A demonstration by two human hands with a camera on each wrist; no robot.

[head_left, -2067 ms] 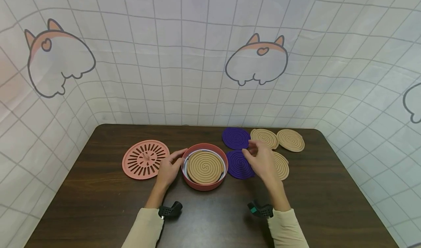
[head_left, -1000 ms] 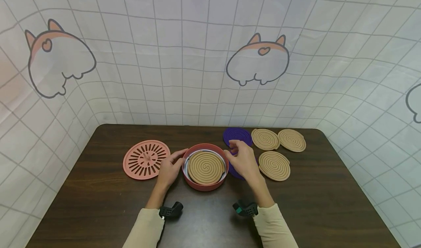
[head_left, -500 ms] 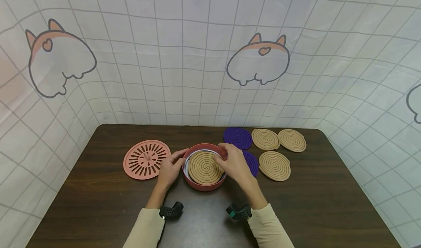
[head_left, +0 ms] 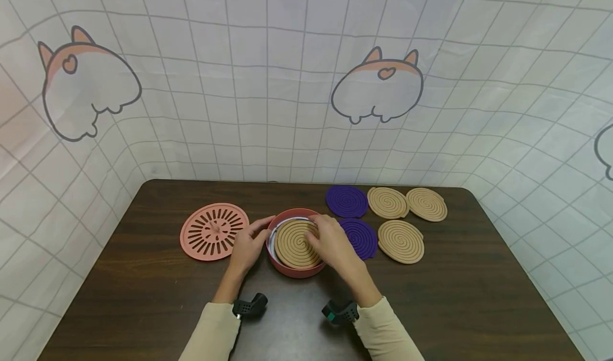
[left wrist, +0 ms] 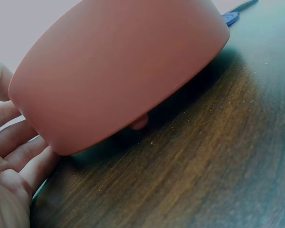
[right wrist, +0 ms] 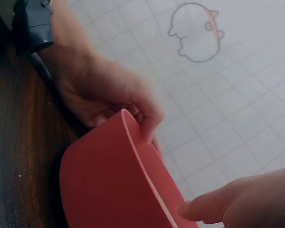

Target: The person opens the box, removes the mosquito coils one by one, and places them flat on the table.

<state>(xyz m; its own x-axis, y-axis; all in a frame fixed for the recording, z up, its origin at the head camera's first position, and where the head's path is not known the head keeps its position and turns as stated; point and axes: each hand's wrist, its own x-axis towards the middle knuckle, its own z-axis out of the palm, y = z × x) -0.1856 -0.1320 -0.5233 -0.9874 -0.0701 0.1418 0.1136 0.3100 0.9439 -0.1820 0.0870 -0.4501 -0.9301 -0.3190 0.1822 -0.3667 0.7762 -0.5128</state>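
A round red mosquito coil holder (head_left: 298,272) stands mid-table. Inside it, over a white ring, lies a tan mosquito coil (head_left: 293,246). My left hand (head_left: 246,248) holds the holder's left side; in the right wrist view a digit of that hand (right wrist: 109,88) hooks over the rim. Fingers (left wrist: 31,154) rest along the outer wall in the left wrist view. My right hand (head_left: 331,244) reaches over the holder's right rim, thumb and fingertips above the coil's right half. In the right wrist view it (right wrist: 251,202) enters at the lower right; its contact with the coil is hidden.
A pink slotted lid (head_left: 214,232) lies left of the holder. To the right lie two purple coils (head_left: 347,201) and three tan coils (head_left: 401,241), flat on the dark wooden table (head_left: 143,297). A patterned white curtain (head_left: 230,111) hangs behind the table.
My right hand has moved left from above the purple coils, across the rim and over the coil inside the holder. The left hand has stayed at the holder's left side.
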